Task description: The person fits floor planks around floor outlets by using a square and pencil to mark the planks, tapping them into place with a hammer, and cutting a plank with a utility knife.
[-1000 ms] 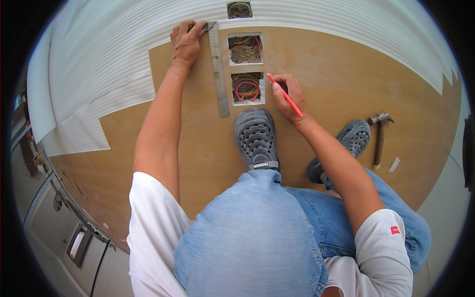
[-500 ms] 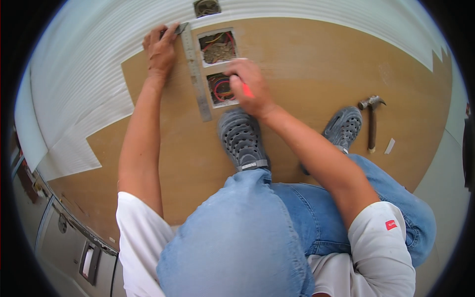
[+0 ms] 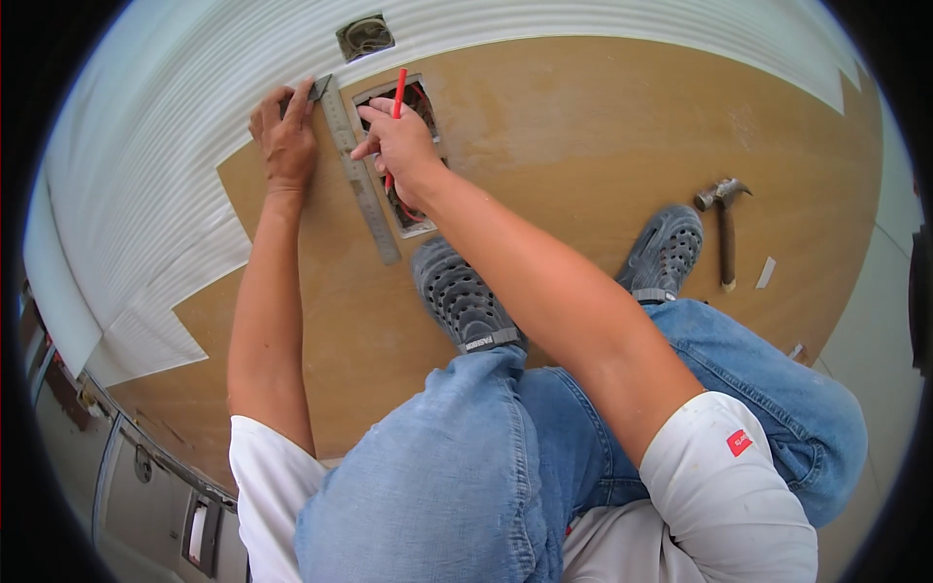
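Note:
My left hand is closed on the dark handle of a try square, at the far left of a brown board. The square's metal blade lies on the board, running toward me beside two rectangular cutouts. A thin red pencil passes through my right hand, its fingers pointing at the blade. This hand hovers over the cutouts and partly hides both. Wires show in the upper cutout and the lower cutout.
My grey clogs stand on the board. A claw hammer and a small white strip lie to the right. White ribbed sheeting borders the far and left sides, with a wired box set in it.
My right hand has moved left, from beside the lower cutout to near the blade, and the pencil now points up from it. The left hand stays on the square while the view shifts slightly.

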### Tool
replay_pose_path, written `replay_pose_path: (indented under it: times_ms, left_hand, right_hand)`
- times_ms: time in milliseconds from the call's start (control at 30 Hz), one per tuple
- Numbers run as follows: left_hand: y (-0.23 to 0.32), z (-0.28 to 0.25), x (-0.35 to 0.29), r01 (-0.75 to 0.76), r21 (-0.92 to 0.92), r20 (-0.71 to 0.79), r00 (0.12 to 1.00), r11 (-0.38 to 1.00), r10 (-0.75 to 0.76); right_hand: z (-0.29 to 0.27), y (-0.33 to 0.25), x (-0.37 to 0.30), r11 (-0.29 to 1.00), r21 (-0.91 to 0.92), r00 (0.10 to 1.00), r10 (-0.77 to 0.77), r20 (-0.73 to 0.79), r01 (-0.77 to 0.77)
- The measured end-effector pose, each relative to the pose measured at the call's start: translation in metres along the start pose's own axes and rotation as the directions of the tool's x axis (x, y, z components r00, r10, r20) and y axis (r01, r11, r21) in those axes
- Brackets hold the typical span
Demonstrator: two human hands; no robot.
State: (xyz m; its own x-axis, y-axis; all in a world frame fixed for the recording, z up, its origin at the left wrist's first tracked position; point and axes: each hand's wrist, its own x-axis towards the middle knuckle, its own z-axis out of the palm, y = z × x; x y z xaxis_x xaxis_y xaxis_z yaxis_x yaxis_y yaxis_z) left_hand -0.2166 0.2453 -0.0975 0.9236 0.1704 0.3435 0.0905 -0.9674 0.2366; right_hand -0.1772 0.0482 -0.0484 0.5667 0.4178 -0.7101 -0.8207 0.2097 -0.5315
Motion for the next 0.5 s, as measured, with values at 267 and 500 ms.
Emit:
replay_pose_path:
  times_ms: [267,500]
  left_hand:
    - [0.006,-0.001,0.002,-0.001,-0.028,-0.031,1.0,1.0,0.0]
    - [0.005,-0.003,0.001,0.012,-0.026,0.0,1.0,1.0,-0.012]
  right_hand:
    - [-0.011,-0.003,0.009,0.995,0.093,0.998,-0.038,0.045,0.033]
    - [-0.007,-0.006,0.007,0.998,0.045,0.998,0.032,0.049,-0.034]
